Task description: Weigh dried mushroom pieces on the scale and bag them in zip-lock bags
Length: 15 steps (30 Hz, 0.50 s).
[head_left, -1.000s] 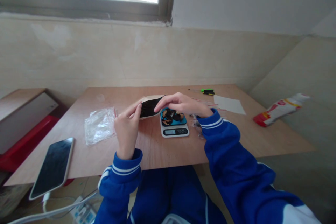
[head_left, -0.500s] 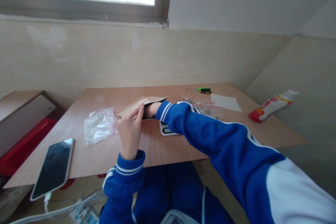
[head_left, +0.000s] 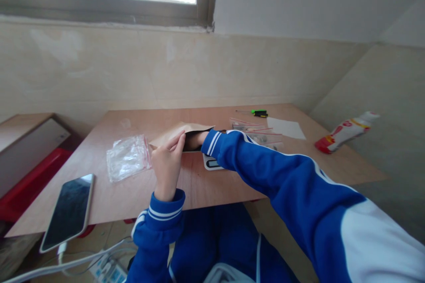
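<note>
Head cam: left hand is pinching the paper bag mouth mid-table, near the scale. Right hand's going inside, can't tell its grip. Bag's prob light n floppy, so best held by the rim.

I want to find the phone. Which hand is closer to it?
Left. The left hand holds the paper bag's edge, to the right of the phone. The right hand is farther off, reaching inside the bag.
</note>
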Tool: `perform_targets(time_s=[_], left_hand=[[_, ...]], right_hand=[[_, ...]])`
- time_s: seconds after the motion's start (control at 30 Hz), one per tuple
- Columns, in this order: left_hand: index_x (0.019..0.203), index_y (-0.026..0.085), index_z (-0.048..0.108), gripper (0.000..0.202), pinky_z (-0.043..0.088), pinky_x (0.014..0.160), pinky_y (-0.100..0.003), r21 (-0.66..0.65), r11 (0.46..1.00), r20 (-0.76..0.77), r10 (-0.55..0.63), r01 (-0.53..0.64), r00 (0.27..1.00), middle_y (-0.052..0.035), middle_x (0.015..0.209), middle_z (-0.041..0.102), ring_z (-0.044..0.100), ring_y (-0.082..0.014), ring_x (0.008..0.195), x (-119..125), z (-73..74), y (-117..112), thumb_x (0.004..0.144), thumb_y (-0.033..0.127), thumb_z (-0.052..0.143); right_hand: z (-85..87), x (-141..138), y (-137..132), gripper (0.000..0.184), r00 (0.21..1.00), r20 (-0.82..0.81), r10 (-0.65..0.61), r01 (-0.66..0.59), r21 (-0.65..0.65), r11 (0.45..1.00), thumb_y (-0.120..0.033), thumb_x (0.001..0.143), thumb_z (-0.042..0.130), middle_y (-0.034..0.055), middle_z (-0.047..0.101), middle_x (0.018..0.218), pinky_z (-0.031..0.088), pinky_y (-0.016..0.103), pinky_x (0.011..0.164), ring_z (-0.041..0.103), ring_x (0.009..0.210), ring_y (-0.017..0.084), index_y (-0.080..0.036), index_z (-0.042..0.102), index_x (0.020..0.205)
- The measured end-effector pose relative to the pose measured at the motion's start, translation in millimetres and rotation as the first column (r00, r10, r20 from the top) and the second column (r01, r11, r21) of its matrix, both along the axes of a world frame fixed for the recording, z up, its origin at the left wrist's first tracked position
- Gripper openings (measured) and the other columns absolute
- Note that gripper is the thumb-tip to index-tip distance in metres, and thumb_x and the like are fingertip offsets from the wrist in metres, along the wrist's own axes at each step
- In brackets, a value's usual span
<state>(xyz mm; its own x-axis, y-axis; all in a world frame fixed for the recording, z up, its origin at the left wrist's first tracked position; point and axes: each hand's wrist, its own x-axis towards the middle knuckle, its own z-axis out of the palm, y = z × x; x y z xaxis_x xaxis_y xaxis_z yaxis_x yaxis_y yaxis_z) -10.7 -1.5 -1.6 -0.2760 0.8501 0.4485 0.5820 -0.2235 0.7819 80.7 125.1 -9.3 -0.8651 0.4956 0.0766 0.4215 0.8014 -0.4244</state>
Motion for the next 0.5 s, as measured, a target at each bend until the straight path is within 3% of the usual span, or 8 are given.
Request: perform_targets(time_s=[0.13,0.37,0.5], left_hand=[[0.105,0.024,0.073,0.030,0.053,0.084,-0.032,0.005,1.000,-0.007,-0.003,0.003,1.000,-0.0029,0.104,0.074,0.070,-0.0223,0.095,-0.3,1.0,-0.2,0.088,0.040,0.053],[0.104,0.025,0.073,0.029,0.053,0.083,-0.032,0.000,1.000,-0.009,-0.008,0.008,1.000,-0.0027,0.104,0.074,0.070,-0.0229,0.096,1.0,1.3,-0.2,0.087,0.039,0.055],[0.105,0.024,0.073,0.030,0.053,0.083,-0.032,-0.008,1.000,-0.008,-0.004,0.004,1.000,-0.0031,0.103,0.074,0.070,-0.0228,0.094,0.6,3.4,-1.4,0.087,0.040,0.055]], right_hand=[[5.4,5.8,-3.9,0.034,0.995,0.034,0.098,-0.098,0.002,0.995,-0.022,0.086,0.058,0.0040,0.056,0.136,0.043,0.027,0.104,0.057,0.115,0.023,-0.017,0.064,0.119],[-7.0,14.3,1.1,0.026,0.987,0.128,0.093,-0.109,0.126,0.986,-0.022,0.087,0.057,0.0088,0.065,0.122,0.045,0.026,0.095,0.060,0.102,0.019,-0.012,0.067,0.109],[-6.3,18.5,-1.2,0.021,0.985,0.166,0.041,-0.064,0.132,0.989,-0.020,0.086,0.057,0.0124,0.069,0.111,0.046,0.028,0.089,0.062,0.095,0.020,-0.008,0.069,0.099]])
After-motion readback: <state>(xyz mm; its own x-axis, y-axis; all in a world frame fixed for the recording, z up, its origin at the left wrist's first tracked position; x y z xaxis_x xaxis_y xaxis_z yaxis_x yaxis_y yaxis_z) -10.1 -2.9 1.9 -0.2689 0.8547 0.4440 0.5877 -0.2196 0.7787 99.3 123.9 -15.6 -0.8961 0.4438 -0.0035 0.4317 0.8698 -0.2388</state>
